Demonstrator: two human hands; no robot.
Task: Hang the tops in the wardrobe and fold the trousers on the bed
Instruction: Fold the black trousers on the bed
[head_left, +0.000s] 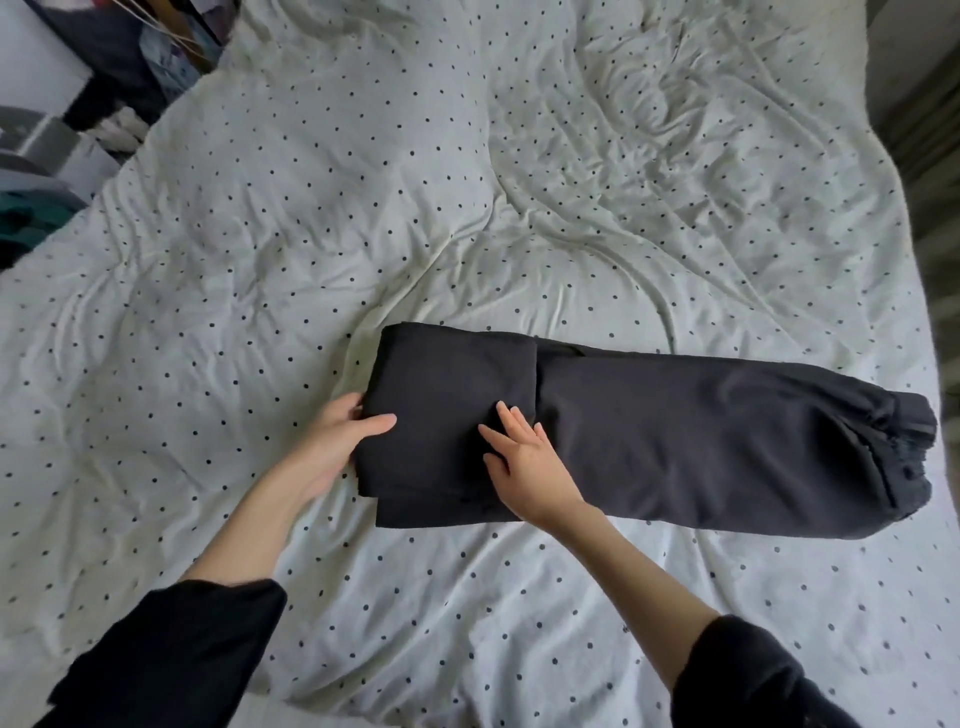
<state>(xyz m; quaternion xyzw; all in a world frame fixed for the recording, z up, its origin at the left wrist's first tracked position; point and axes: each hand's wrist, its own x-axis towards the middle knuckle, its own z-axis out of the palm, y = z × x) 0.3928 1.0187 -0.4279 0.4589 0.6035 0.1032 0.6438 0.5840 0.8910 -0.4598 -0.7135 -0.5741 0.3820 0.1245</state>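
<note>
Black trousers (675, 431) lie lengthwise across the bed (311, 234), with the left end folded over onto the rest and the waistband at the far right. My left hand (337, 441) grips the folded left edge, thumb on top and fingers tucked under the fabric. My right hand (524, 457) presses flat on the folded flap near its inner edge, fingers straight and spread.
The bed is covered by a rumpled white duvet with small black dots. At the upper left, beside the bed, stand dark furniture (119, 57) and a pile of clothes (31, 213). The bed's right edge (930, 322) runs close to the trousers' waistband.
</note>
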